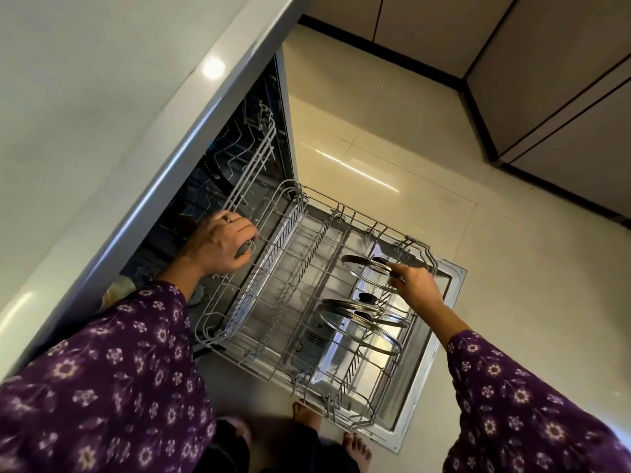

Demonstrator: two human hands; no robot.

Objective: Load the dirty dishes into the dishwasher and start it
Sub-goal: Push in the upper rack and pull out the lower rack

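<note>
The dishwasher stands open under the counter, its door (440, 322) folded flat and the lower rack (341, 213) pulled out over it. My right hand (415, 285) pinches the rim of a glass pot lid (367, 268) at the rack's far right. Two more glass lids (362, 319) lean upright in the tines nearer me. My left hand (218, 244) grips the grey handle of the upper rack (252, 172), which sits partly out of the machine. What lies deeper inside the tub is dark.
A pale counter (102, 114) overhangs the machine on the left. Glossy tiled floor (426, 138) spreads to the right, bordered by cabinet fronts (563, 97). My bare feet (355, 445) stand at the door's near corner.
</note>
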